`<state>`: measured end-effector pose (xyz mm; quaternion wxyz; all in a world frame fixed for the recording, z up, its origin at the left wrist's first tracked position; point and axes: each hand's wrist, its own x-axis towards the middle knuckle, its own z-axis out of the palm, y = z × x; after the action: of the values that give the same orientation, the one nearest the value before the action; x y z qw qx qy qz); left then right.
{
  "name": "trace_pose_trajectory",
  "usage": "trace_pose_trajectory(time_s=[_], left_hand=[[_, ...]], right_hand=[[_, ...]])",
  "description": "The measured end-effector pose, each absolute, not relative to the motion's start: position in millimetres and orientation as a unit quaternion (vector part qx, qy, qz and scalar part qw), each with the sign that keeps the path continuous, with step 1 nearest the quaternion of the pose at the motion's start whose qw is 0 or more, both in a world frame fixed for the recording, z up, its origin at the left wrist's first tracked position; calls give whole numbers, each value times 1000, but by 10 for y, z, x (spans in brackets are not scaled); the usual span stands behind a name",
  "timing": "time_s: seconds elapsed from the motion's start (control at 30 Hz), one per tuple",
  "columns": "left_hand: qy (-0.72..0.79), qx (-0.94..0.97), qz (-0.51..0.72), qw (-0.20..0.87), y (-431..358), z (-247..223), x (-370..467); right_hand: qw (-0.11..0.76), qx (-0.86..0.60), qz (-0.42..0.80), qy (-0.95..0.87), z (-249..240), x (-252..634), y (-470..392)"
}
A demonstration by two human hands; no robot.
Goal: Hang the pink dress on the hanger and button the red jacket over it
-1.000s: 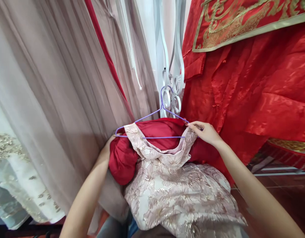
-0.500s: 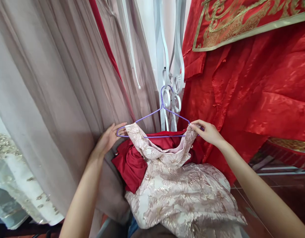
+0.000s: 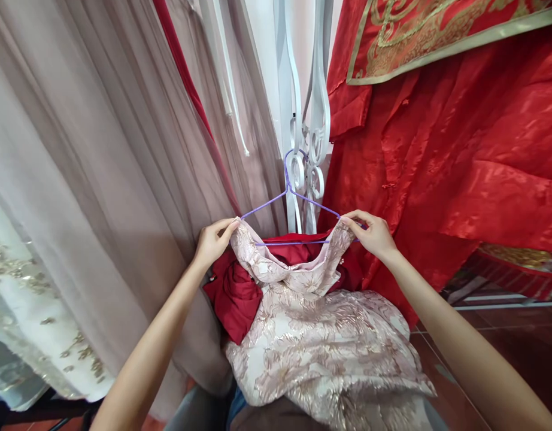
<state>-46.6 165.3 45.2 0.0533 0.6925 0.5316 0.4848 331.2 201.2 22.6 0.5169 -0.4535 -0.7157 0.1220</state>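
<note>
A pale pink dress [image 3: 312, 335] with gold floral brocade hangs by its shoulders on a purple hanger [image 3: 267, 203]. The hanger's hook is up at a white scrolled metal stand [image 3: 318, 143]. My left hand [image 3: 215, 240] pinches the dress's left shoulder strap at the hanger's end. On the other side, my right hand [image 3: 370, 232] pinches the right strap between thumb and fingers. Behind the neckline and at the left lies dark red cloth [image 3: 237, 299], partly covered by the dress. The dress's lower part spreads over my lap.
Greyish-pink sheer fabric [image 3: 100, 149] hangs on the left, with a white, gold-trimmed garment [image 3: 46, 329] beyond it. A red satin garment [image 3: 437, 161] with gold embroidery hangs on the right. Dark tiled floor [image 3: 491, 353] shows at lower right.
My left hand has moved right from the hanger's end, its fingers now closed on the left strap. My right hand keeps its pinch. The view has shifted slightly.
</note>
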Motion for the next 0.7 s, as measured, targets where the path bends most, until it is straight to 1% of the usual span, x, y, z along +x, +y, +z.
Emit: trace_pose_trajectory(time_s=[0.13, 0.3, 0.6, 0.7], left_hand=[[547, 691, 468, 69, 1746, 443, -457], [551, 685, 470, 82, 1775, 418, -405], [533, 681, 494, 87, 1793, 310, -393], [530, 679, 501, 82, 1778, 302, -404]], right_hand=[[544, -453, 96, -700, 291, 3256, 1912], [566, -436, 92, -694, 341, 3236, 1884], [603, -413, 11, -683, 532, 3233, 1823], [598, -410, 28, -688, 556, 3250, 1835]])
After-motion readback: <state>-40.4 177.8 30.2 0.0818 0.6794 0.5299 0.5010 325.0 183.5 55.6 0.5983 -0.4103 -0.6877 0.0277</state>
